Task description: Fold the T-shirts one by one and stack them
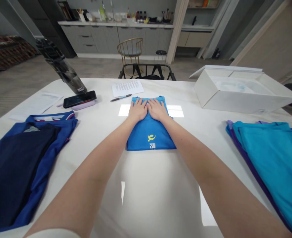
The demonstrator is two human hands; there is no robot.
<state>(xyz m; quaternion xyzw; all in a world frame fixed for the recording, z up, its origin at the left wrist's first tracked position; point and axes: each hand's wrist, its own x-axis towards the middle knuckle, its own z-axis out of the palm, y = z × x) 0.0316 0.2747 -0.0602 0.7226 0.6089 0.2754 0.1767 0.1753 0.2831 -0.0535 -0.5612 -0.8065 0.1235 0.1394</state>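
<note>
Near far edge of table (146, 185): folded blue cloth (149, 127) with yellow mark (151, 138), white letters (152, 145). Left hand (138, 110), right hand (157, 109) on top, fingers a bit spread. By far right corner: open white box (237, 101), blurry pale things (242, 86) inside.

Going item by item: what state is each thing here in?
Blue garment: folded, lying flat
Left hand: open, palm down on garment
Right hand: open, palm down on garment
White box: lid open
Navy and blue clothes: folded, stacked
Turquoise and purple clothes: folded, stacked
Phone: lying down
Pen: lying down
</note>
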